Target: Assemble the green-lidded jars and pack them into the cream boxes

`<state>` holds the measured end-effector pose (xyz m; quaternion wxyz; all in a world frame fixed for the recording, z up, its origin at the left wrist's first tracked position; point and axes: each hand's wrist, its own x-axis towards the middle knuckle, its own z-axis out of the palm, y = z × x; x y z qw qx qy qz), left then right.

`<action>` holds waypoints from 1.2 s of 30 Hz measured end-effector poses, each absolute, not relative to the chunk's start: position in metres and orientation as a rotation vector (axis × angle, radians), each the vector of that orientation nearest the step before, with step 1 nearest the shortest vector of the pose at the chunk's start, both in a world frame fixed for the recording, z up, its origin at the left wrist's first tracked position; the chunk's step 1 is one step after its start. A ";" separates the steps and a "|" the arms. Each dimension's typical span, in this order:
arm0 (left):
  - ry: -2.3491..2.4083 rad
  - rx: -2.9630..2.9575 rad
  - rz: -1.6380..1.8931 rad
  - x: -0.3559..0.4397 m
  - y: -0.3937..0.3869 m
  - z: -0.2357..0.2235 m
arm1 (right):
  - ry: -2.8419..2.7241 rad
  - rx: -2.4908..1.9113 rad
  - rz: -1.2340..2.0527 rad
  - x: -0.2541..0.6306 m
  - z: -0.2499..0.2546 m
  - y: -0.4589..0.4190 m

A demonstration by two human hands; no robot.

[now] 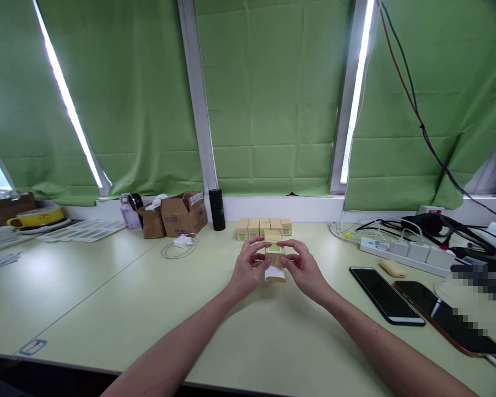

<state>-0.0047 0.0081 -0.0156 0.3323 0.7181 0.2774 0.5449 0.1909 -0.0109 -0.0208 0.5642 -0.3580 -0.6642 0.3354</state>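
Note:
Between my two hands is a small brown cardboard box (275,259) with a green patch in a window on its upper side. A flap with a white inner face hangs down from its front edge. My left hand (250,266) grips the box's left side, thumb low and fingers on top. On the right side my right hand (301,269) holds it the same way, thumb against the front. Just behind, several similar small cardboard boxes (254,226) stand in a row on the table.
Two phones (386,295) (448,317) and a power strip (409,253) with chargers and cables lie to the right. At the back left stand a black cylinder (217,209), an opened carton (184,214) and a white charger (183,241) with its cable. Green blinds (273,94) hang behind the table.

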 end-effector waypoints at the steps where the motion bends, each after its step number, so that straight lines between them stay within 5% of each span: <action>1: 0.731 1.882 1.426 -0.005 0.008 -0.016 | -1.565 -0.845 0.786 0.191 -0.022 -0.011; 36: 0.668 1.948 1.244 -0.006 0.003 -0.014 | -1.538 -0.898 0.792 0.192 -0.019 -0.012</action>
